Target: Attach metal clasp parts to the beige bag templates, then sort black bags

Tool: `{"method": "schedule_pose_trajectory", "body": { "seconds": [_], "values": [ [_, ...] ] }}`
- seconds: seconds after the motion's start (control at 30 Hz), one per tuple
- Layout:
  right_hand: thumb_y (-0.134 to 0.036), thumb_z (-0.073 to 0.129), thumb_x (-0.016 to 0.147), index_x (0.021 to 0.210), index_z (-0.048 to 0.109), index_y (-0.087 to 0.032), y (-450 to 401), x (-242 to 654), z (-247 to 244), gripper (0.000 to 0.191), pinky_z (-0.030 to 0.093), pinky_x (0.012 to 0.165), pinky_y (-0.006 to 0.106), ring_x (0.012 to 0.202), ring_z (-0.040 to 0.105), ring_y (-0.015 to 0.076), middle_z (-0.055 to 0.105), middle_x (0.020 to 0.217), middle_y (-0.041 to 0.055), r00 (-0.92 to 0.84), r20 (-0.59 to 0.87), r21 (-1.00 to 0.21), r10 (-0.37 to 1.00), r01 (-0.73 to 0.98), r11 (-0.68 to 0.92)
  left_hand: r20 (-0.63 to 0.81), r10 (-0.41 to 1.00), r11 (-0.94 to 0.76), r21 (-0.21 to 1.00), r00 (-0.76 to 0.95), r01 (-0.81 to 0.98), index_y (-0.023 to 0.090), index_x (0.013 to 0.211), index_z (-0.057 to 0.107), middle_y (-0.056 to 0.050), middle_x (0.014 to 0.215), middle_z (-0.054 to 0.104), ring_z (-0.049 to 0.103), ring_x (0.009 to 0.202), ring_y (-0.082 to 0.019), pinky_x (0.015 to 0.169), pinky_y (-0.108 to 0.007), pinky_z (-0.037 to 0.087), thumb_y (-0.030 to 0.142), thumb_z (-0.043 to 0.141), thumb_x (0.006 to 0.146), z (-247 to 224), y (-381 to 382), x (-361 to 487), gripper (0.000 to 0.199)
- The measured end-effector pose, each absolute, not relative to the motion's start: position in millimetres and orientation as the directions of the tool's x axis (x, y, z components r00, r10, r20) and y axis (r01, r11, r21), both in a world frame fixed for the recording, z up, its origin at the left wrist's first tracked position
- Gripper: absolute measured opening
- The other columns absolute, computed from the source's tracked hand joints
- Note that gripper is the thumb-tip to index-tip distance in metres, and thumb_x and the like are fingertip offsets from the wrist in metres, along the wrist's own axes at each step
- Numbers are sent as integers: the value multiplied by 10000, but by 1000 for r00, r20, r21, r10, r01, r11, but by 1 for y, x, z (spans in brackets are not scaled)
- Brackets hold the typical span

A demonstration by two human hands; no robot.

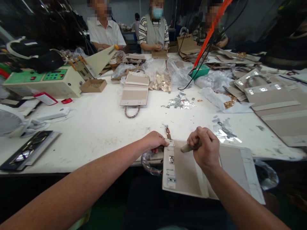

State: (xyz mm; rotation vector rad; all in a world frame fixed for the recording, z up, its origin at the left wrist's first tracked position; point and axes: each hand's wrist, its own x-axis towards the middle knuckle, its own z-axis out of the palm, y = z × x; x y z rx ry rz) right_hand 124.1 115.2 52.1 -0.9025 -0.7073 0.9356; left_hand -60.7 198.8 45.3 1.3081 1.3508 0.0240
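An unfolded beige handbag body lies inside up at the table's front edge, its near part jutting past the edge. Metal plates sit along its left strip. My left hand is closed on its upper left corner, thumb on top; the other fingers are partly hidden. My right hand is wrapped round a tan, blunt-ended tool held over the bag body; its exact kind does not show. Plastic-wrapped loop handles stick out at both sides. A small metal-and-orange item lies just beyond the corner.
Loose metal plates are heaped mid-table, with another pile at right. Another bag body lies farther back. Stacked panels fill the right side. A green-panelled machine stands at left. Several people sit opposite.
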Motion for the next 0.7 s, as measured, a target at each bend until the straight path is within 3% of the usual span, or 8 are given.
{"method": "schedule_pose_trajectory", "body": {
  "seconds": [0.1, 0.23, 0.43, 0.53, 0.7],
  "values": [
    [-388, 693, 906, 646, 374, -157, 132, 119, 57, 471, 320, 448, 248, 432, 361, 81, 328, 534, -40, 425, 72, -791, 902, -527, 311, -671, 668, 377, 678, 321, 631, 158, 711, 563, 23, 501, 498, 474, 384, -139, 358, -240, 333, 254, 750, 790, 42, 197, -61, 224],
    [-389, 692, 882, 634, 357, -168, 150, 105, 55, 472, 270, 409, 248, 402, 315, 82, 285, 514, -46, 373, 49, -763, 926, -585, 276, -665, 669, 382, 690, 331, 615, 160, 701, 560, 18, 499, 506, 487, 384, -146, 355, -242, 345, 253, 752, 778, 42, 196, -62, 228],
    [-401, 708, 915, 627, 411, -164, 163, 99, 70, 477, 310, 408, 235, 414, 376, 73, 352, 509, -39, 96, 153, -893, 984, -412, 179, -655, 675, 395, 709, 338, 584, 161, 649, 503, 30, 462, 447, 458, 363, -135, 350, -237, 334, 223, 727, 798, 46, 192, -62, 276],
    [-405, 692, 925, 624, 392, -172, 165, 99, 78, 484, 305, 397, 238, 401, 367, 74, 354, 499, -41, 89, 209, -894, 974, -386, 227, -637, 689, 387, 727, 346, 567, 159, 657, 510, 26, 478, 473, 465, 365, -135, 350, -236, 332, 213, 728, 792, 45, 191, -63, 263],
    [-416, 662, 946, 611, 401, -173, 161, 93, 72, 489, 308, 414, 247, 412, 383, 77, 366, 497, -31, 48, 105, -950, 993, -291, 115, -640, 687, 391, 726, 346, 566, 158, 654, 527, 20, 464, 466, 480, 377, -153, 355, -251, 359, 195, 726, 781, 43, 190, -65, 239]
  ]
}}
